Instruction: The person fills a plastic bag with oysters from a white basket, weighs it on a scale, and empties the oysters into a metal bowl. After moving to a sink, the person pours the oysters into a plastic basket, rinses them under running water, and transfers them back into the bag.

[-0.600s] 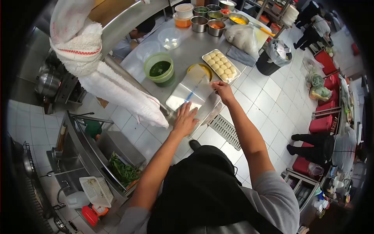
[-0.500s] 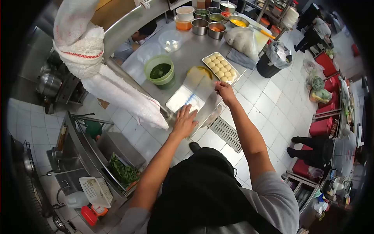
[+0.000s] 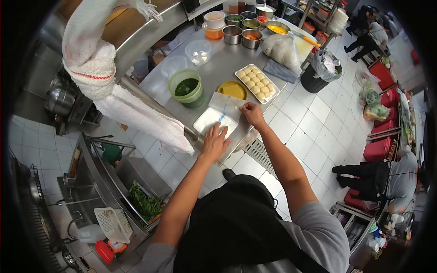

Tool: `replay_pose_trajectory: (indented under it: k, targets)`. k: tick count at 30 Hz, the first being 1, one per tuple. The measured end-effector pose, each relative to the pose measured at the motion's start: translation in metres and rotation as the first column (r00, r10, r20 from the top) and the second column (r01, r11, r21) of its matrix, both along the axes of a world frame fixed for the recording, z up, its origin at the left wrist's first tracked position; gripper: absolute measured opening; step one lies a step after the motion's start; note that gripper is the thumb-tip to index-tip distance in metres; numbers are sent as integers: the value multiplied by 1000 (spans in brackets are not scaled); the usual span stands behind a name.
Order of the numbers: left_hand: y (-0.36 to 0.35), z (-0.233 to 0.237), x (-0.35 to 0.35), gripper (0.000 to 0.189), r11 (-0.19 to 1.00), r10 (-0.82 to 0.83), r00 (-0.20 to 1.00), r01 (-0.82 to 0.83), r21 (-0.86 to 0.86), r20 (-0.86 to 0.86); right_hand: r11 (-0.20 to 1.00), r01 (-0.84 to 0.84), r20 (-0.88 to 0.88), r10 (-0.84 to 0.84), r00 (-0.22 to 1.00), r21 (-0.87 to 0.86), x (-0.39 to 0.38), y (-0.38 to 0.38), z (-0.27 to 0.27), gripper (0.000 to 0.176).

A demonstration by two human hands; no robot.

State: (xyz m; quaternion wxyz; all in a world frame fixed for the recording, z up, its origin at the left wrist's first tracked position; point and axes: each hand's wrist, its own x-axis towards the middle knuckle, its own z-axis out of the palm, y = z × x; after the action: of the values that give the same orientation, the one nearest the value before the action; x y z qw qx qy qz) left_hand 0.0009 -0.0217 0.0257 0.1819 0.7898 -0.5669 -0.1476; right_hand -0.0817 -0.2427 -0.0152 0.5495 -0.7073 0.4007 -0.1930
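Observation:
On the near end of the steel table lies a white rectangular tray, with a translucent plastic sheet marked by a blue streak over its far side. My left hand rests at the tray's near edge, fingers spread and stretched out. At the sheet's right edge, the fingers of my right hand are pinched on the plastic. Just beyond the sheet sits a round yellow dish. A tray of round dough balls stands to the right of it, and a green tub of dark green liquid to the left.
Metal pots, clear plastic bowls and a filled plastic bag stand farther back. A white towel hangs at the left. Beyond the table's right side is a lined bin; other people work at the right.
My right hand has moved left and slightly down with the sheet's edge. The sheet lies lower, uncovering more of the yellow dish. My left hand has stayed almost in place.

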Motion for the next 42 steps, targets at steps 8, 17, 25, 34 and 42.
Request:
replay_pose_trajectory:
  k: [8,17,25,34,42]
  targets:
    - [-15,-12,4,54,986,7,992,14,-167,125,882,19,302,-181,936,471,-10,3,11,10]
    - [-72,-6,13,26,758,325,607,-626,-184,-726,849,-272,159,377,912,-454,-19,37,21,16]
    - [-43,-26,28,5,730,259,384,-679,-81,-886,868,-80,351,-113,930,491,-15,45,26,36]
    - [10,-8,2,32,821,567,806,-569,39,-173,966,252,190,-237,953,-61,-8,23,27,26]
    - [-26,1,-16,61,998,49,983,-40,-56,177,883,19,-116,-82,990,-470,-5,2,36,25]
